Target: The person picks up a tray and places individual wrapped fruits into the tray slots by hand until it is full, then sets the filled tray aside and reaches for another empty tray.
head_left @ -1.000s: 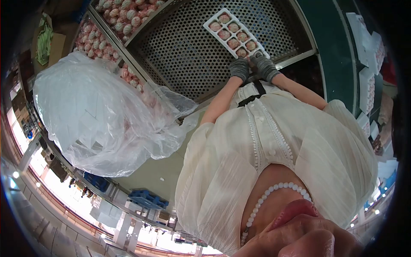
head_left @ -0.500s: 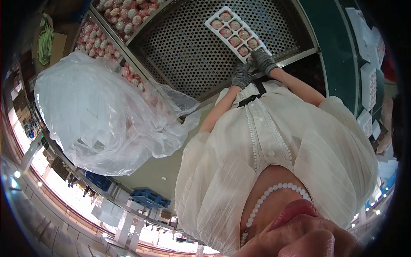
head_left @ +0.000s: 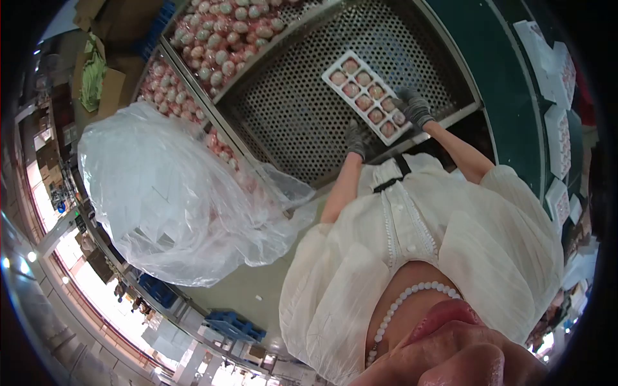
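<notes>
Right hand point(head_left: 416, 109) touches the 10-cell tray point(head_left: 400, 133), grasp unclear; left hand point(head_left: 355, 141), released, just beside it.

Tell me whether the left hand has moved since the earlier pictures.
Yes. Judged against the perforated metal bin, the left hand has shifted left along the near rim, away from the right hand.

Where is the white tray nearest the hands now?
In the head view, the white tray is above and right of centre, over the perforated metal surface, between the left hand and right hand.
</notes>
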`<state>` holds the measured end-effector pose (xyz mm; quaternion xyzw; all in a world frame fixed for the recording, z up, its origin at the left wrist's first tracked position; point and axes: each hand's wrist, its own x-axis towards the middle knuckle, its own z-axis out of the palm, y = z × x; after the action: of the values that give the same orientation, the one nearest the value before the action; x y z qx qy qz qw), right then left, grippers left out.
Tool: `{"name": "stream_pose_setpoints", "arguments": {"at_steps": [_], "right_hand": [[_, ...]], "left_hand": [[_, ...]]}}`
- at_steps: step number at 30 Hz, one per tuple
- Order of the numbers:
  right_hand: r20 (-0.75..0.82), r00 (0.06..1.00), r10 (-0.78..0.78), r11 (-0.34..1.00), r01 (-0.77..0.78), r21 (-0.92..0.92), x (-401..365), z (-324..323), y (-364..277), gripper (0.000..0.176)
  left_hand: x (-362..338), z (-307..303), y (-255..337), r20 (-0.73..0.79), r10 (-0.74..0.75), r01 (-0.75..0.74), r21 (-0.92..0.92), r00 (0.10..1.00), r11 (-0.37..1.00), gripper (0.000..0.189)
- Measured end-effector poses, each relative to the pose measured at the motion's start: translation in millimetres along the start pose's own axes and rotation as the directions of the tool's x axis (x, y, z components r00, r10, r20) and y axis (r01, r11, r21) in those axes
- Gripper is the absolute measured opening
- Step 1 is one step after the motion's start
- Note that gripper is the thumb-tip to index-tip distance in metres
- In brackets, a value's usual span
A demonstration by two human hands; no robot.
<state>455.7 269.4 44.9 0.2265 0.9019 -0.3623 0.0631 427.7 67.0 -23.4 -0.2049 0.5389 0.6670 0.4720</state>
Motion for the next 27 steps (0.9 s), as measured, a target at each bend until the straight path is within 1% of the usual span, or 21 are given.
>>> {"name": "stream_pose_setpoints", "arguments": {"at_steps": [1,2,3,4,5,7,9,10,11,12,13,15,17,19,21,22,23,24,25,26,27], "right_hand": [[0.012,0.999,0.041,0.999,-0.041,-0.007,-2,35,44,0.040],[-0.032,0.998,0.050,0.999,-0.050,-0.003,41,53,70,0.044],[0.216,0.951,0.222,0.970,-0.195,-0.143,39,35,49,0.052],[0.169,0.965,0.200,0.975,-0.179,-0.130,51,29,42,0.052],[0.235,0.946,0.224,0.973,-0.204,-0.109,59,28,40,0.054],[0.396,0.874,0.281,0.959,-0.272,-0.079,59,34,42,0.057],[0.564,0.761,0.320,0.936,-0.345,-0.065,50,38,47,0.059],[0.558,0.766,0.320,0.936,-0.348,-0.059,46,33,44,0.059],[0.498,0.824,0.270,0.930,-0.357,0.086,42,25,36,0.062],[0.429,0.875,0.226,0.909,-0.347,0.229,39,18,30,0.064],[0.422,0.879,0.221,0.910,-0.342,0.235,38,18,33,0.064],[0.223,0.956,0.193,0.857,-0.275,0.435,40,15,39,0.063],[0.203,0.967,0.154,0.841,-0.236,0.486,42,-15,35,0.054],[-0.009,1.000,0.022,0.793,-0.012,0.609,46,-35,41,0.043],[-0.176,0.982,0.065,0.751,0.068,0.657,46,-98,11,0.037],[-0.219,0.973,0.073,0.698,0.107,0.708,56,-113,13,0.038],[-0.316,0.946,0.074,0.830,0.117,0.546,68,-121,33,0.041],[-0.270,0.952,0.146,0.744,0.074,0.664,68,-152,19,0.042],[-0.424,0.895,0.139,0.763,0.176,0.622,74,-166,20,0.043],[-0.437,0.887,0.153,0.820,0.133,0.557,91,-168,52,0.043],[-0.431,0.863,0.264,0.758,0.091,0.646,100,-174,69,0.041]], "left_hand": [[1,6,8,0.297,-0.149,0.304,-0.591,0.943,0.747,0.041],[48,0,0,0.371,0.023,0.229,-0.619,0.929,0.751,0.046],[82,-12,-35,0.431,0.168,0.184,-0.661,0.887,0.727,0.051],[89,-7,-33,0.374,0.154,0.124,-0.623,0.915,0.772,0.050],[88,-6,-32,0.307,0.136,0.073,-0.581,0.942,0.811,0.049],[83,-3,-30,0.286,-0.011,0.160,-0.503,0.958,0.850,0.047],[46,23,6,0.295,-0.010,0.189,-0.586,0.955,0.788,0.046],[48,26,8,0.293,0.011,0.173,-0.597,0.956,0.783,0.047],[31,39,26,0.210,-0.008,0.144,-0.644,0.978,0.751,0.049],[36,42,27,0.110,0.041,0.036,-0.616,0.993,0.787,0.048],[28,58,47,0.011,0.099,-0.074,-0.576,0.995,0.814,0.046],[5,84,72,-0.056,0.131,-0.141,-0.529,0.990,0.837,0.045],[-1,100,87,-0.182,0.261,-0.310,-0.343,0.948,0.887,0.048],[-9,132,115,-0.266,0.277,-0.349,-0.276,0.923,0.896,0.043],[16,154,123,-0.019,0.488,-0.430,-0.503,0.873,0.750,0.041],[31,165,135,0.075,0.544,-0.475,-0.399,0.836,0.785,0.043],[49,178,150,0.175,0.585,-0.525,-0.295,0.792,0.798,0.046],[67,194,158,0.161,0.595,-0.533,-0.307,0.787,0.788,0.046],[87,217,163,0.213,0.653,-0.623,-0.197,0.727,0.757,0.040],[110,241,168,0.259,0.704,-0.710,-0.088,0.661,0.699,0.033],[135,263,173,0.299,0.742,-0.782,0.022,0.600,0.623,0.027]]}}
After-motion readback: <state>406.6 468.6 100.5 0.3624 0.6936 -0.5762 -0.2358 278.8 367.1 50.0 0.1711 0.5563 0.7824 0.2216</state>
